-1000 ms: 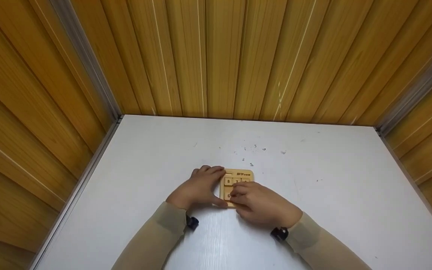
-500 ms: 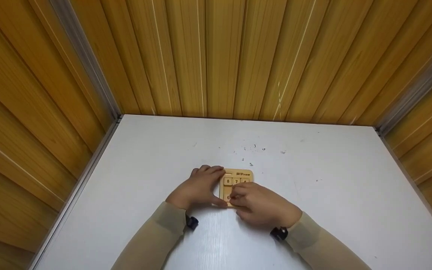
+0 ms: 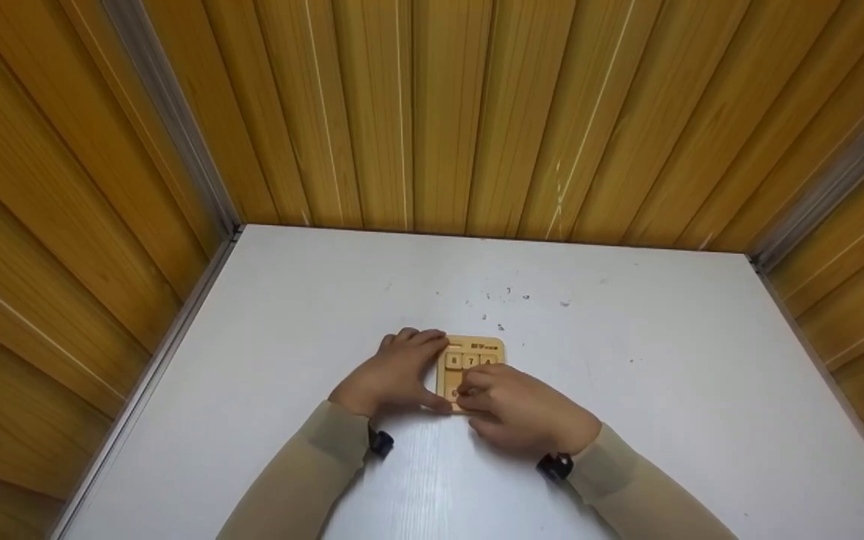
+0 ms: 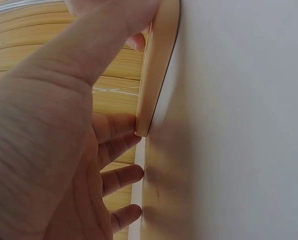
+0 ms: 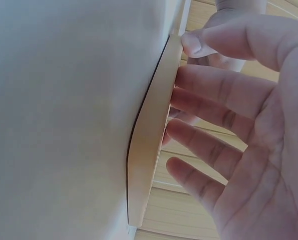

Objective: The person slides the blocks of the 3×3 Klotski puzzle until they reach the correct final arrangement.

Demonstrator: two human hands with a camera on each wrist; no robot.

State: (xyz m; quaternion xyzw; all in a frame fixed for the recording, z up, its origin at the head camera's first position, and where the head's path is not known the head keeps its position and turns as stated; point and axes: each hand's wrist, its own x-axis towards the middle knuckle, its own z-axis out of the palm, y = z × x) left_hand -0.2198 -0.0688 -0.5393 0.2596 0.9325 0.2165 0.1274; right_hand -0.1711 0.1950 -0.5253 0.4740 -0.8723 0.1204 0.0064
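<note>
A wooden number slide puzzle (image 3: 453, 379) lies flat on the white table in the head view. Its far row shows tile 8 (image 3: 454, 361), tile 7 (image 3: 470, 361) and a partly covered tile 4 (image 3: 487, 361). My left hand (image 3: 394, 371) grips the frame at its left side, thumb at the near corner and fingers at the far corner. My right hand (image 3: 526, 409) lies over the near right part, its extended fingertips touching the tile area beside tile 6 (image 3: 454, 393). The tiles beneath it are hidden. Both wrist views show the puzzle's pale wooden edge (image 4: 156, 70) edge-on.
The white table (image 3: 312, 300) has small dark marks (image 3: 503, 296) beyond the puzzle. Wood-patterned walls (image 3: 439, 112) close it in at the back and both sides. Each wrist carries a small black camera (image 3: 556, 466).
Tile 6 sits slightly closer to the puzzle's near edge than one second ago, with the right fingertips moving along beside it. The left hand keeps its place on the frame.
</note>
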